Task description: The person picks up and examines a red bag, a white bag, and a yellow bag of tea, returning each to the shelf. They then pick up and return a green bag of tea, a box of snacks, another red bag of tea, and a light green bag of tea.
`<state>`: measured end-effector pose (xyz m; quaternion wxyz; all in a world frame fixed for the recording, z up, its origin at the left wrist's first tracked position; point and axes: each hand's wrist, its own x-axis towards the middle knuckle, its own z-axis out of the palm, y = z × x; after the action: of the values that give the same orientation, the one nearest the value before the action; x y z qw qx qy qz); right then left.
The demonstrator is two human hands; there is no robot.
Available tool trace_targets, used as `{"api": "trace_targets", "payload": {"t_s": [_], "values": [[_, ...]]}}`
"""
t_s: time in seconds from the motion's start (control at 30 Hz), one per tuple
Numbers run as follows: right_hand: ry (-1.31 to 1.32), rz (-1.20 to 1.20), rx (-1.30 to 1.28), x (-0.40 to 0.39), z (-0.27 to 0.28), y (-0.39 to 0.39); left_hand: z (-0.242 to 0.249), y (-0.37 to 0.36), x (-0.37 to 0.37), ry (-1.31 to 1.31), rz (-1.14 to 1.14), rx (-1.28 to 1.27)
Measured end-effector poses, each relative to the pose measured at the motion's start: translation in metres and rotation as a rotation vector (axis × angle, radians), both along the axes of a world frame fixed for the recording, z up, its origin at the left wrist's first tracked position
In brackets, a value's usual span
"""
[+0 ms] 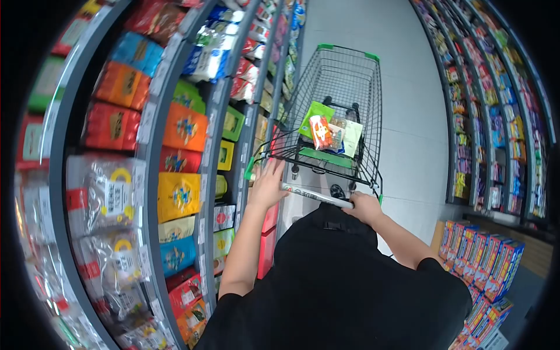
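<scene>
A wire shopping cart point(376, 105) with green corner pieces stands in front of me. My left hand point(269, 182) is at the left end of its pale handle point(318, 195), fingers stretched forward and thumb against the bar. At the other end, my right hand point(365, 207) is closed round the handle. Low in the cart basket lie a bright green packet point(312, 118), an orange-red packet point(321, 133) and a pale green packet point(352, 137). Another packet between them is partly covered.
Shelves of bagged goods run close along the left, including orange pouches point(185, 126) and clear bags point(107, 195). More packed shelves point(496, 116) line the right side. Stacked blue-and-red boxes point(481, 259) stand at the lower right. Grey floor point(405, 105) stretches ahead.
</scene>
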<state>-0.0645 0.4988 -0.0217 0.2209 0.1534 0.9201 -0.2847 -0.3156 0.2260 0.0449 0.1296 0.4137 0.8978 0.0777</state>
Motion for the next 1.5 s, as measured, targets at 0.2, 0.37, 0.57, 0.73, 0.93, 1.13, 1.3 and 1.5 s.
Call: {"api": "trace_targets", "payload": {"t_s": [0.2,0.37,0.57,0.73,0.93,1.13,1.3,1.5], "values": [[0.019,-0.121,0.000,0.014,0.006,0.040,-0.077,0.025,-0.020,-0.083,-0.043,-0.291],[0.085,-0.009,0.102,0.002,-0.012,0.080,-0.075,0.065,-0.027,-0.072,-0.022,-0.236],[-0.006,-0.034,0.209,-0.044,-0.010,0.123,-0.071,0.118,-0.057,-0.015,0.009,-0.258],[-0.014,-0.049,0.257,-0.085,-0.017,0.158,-0.066,0.161,-0.100,0.006,-0.009,-0.239],[-0.055,-0.100,0.292,-0.145,-0.014,0.204,-0.070,0.213,-0.163,0.021,-0.005,-0.230],[-0.066,-0.098,0.349,-0.214,-0.007,0.260,-0.081,0.269,-0.235,0.035,-0.063,-0.135],[-0.157,-0.089,0.372,-0.273,0.001,0.316,-0.084,0.319,-0.286,0.057,-0.062,-0.071],[-0.051,-0.102,0.449,-0.327,-0.012,0.395,-0.109,0.390,-0.349,0.102,-0.105,0.019]]}}
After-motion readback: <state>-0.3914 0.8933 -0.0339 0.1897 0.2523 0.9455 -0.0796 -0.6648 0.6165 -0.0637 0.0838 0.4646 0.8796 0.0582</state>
